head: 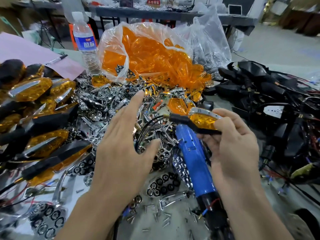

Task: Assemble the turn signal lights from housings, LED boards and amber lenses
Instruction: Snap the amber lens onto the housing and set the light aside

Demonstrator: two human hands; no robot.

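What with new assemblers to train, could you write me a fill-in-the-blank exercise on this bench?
The right hand grips a black-housed, amber-lensed turn signal light; the left hand holds ____.
The loose amber plastic lenses spill from a clear plastic ____.
The electric screwdriver beside the right hand is mostly ____.
Missing words: nothing; bag; blue.

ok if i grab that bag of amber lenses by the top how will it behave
Probably floppy: the bag of amber lenses is thin crinkled film and would sag. Likely to spill, as its mouth gapes low and lenses already lie outside it. Probably light for its bulk, since the lenses look like thin shells.
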